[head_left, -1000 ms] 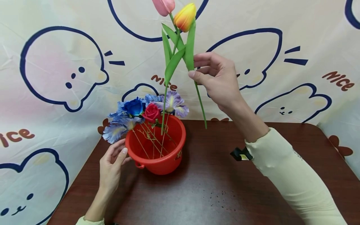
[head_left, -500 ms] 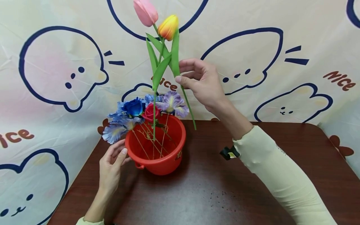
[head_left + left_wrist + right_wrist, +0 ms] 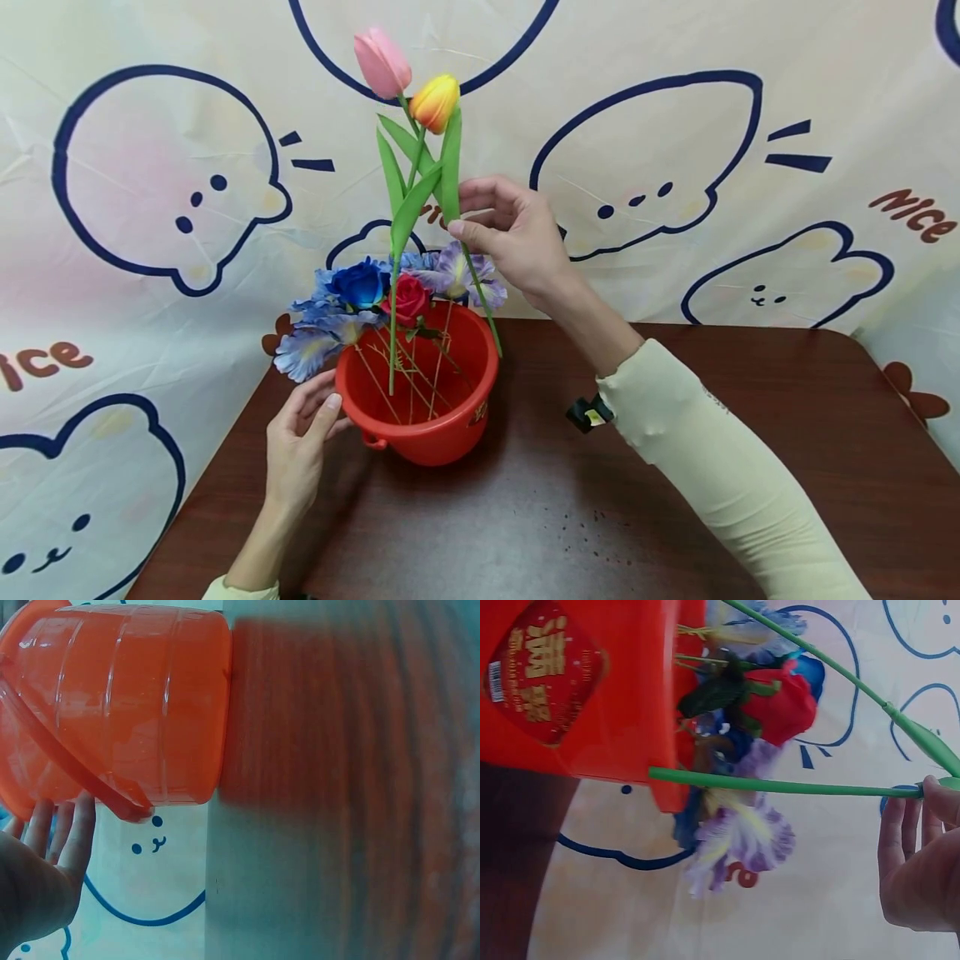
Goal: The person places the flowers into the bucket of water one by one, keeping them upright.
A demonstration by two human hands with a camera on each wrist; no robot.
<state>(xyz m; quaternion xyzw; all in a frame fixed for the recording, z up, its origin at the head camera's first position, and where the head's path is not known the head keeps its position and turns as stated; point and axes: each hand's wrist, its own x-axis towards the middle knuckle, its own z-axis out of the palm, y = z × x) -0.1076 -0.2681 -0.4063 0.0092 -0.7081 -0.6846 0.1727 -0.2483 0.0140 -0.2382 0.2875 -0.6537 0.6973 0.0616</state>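
Observation:
My right hand [image 3: 517, 237] pinches the green stem of a tulip between thumb and fingers. Two artificial tulips, one pink [image 3: 383, 62] and one yellow-orange [image 3: 436, 103], stand upright with crossing stems above a red bucket [image 3: 431, 448]. One stem's lower end hangs over the bucket's opening; the other stem [image 3: 780, 785] ends by the outer side of the rim. My left hand [image 3: 296, 450] touches the bucket's left side near the rim, fingers fairly straight. Inside the bucket lean a blue rose [image 3: 360, 283], a red rose [image 3: 408, 298] and several blue-purple irises [image 3: 459, 271].
The bucket stands on a dark brown wooden table [image 3: 712, 433]. Behind it hangs a cloth [image 3: 615, 42] printed with cartoon outlines. Small dark specks lie on the tabletop in front. The bucket's handle [image 3: 67, 757] hangs down its side.
My right hand has moved left and downward with the tulips, from right of the bucket to above it. The left hand and the bucket have stayed put.

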